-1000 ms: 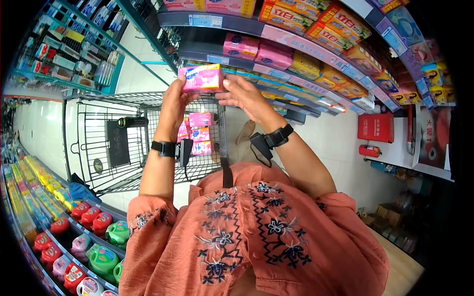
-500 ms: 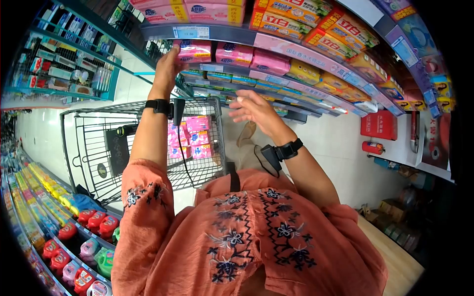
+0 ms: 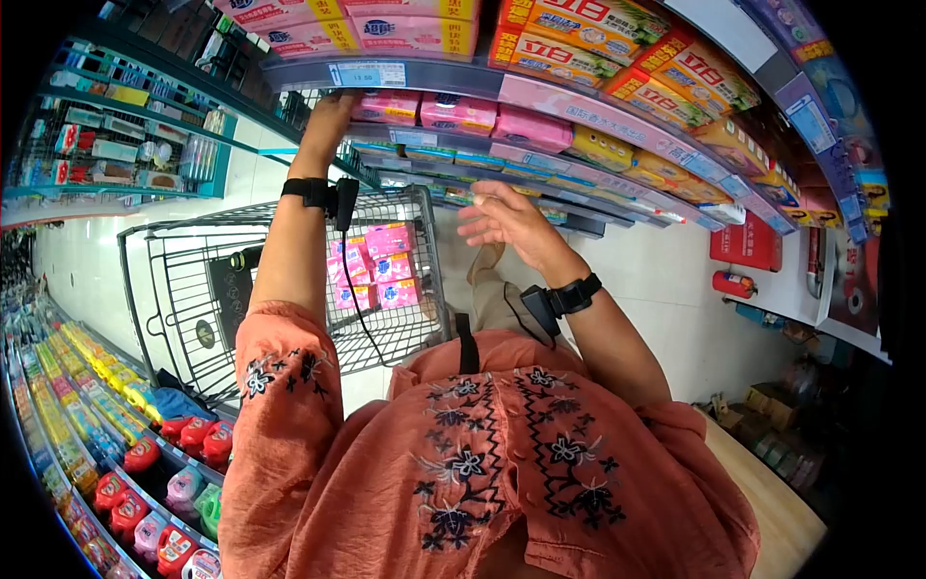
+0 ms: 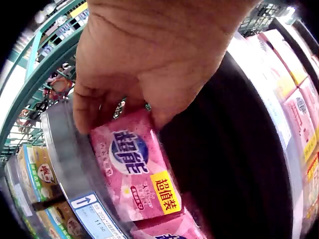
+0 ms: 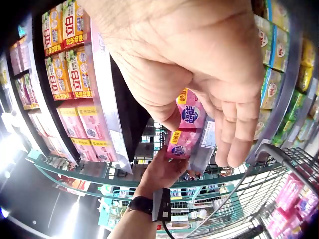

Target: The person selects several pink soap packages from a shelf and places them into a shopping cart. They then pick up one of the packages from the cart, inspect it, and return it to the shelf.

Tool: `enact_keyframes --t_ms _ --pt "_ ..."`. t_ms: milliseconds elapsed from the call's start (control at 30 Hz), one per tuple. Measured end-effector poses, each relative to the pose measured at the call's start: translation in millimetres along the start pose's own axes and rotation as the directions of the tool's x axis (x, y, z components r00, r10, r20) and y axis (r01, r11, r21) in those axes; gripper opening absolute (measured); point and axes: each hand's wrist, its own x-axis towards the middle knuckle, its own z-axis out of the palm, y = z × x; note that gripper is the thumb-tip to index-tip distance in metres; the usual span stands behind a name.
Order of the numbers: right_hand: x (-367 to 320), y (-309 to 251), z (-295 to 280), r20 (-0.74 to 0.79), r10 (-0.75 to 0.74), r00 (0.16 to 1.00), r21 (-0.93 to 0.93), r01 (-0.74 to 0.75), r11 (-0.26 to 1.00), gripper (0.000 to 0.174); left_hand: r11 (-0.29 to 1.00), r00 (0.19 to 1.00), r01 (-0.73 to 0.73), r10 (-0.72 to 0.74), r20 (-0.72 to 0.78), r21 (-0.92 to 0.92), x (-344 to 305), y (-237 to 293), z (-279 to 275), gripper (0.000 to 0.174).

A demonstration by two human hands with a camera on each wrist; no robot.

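At the end of the shelf row, my left hand (image 3: 328,124) grips the near end of a pink pack (image 3: 388,106). In the left wrist view the thumb and fingers of my left hand (image 4: 149,64) lie on either side of that pack (image 4: 130,164), which rests on the shelf ledge against another pink pack (image 4: 172,229). My right hand (image 3: 509,224) is held up above the floor beside the cart, fingers spread and holding nothing. The right wrist view shows my right hand (image 5: 194,64) large in front of the shelf.
Several pink packs (image 3: 394,267) lie in the wire shopping cart (image 3: 429,232) below my hands. Boxed goods (image 3: 564,53) fill the shelf above. A green wire rack (image 3: 207,72) stands at the left, bottles (image 3: 183,487) line the lower left, and a fire extinguisher (image 3: 734,284) is at the right.
Both hands held the pink pack above the cart; my left hand has carried it up and left onto the shelf. My right hand has let go and moved slightly down and right.
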Motion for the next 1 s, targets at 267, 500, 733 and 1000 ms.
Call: enact_keyframes --t_ms 267,500,733,1000 --pt "9.8 4.3 10.1 0.030 0.042 0.999 -0.023 -0.041 0.999 0.047 0.976 0.990 -0.139 0.142 -0.007 0.166 22.2 -34.1 1.0 0.046" --pt "10.5 8.0 16.8 0.051 0.030 0.998 -0.043 -0.028 0.999 0.042 0.930 0.915 -0.288 0.338 -0.221 0.230 -10.1 -23.2 3.2 0.047" --pt "9.7 27.2 17.3 0.000 0.045 0.999 -0.004 -0.045 0.999 0.037 0.997 0.959 -0.083 0.081 -0.270 0.002 -107.4 -135.8 -19.7 0.047" --pt "10.1 46.1 34.9 0.002 0.159 0.987 -0.022 -0.159 0.987 0.035 0.935 0.929 0.345 -0.328 -0.174 0.082 -208.5 -279.9 -62.9 0.051"
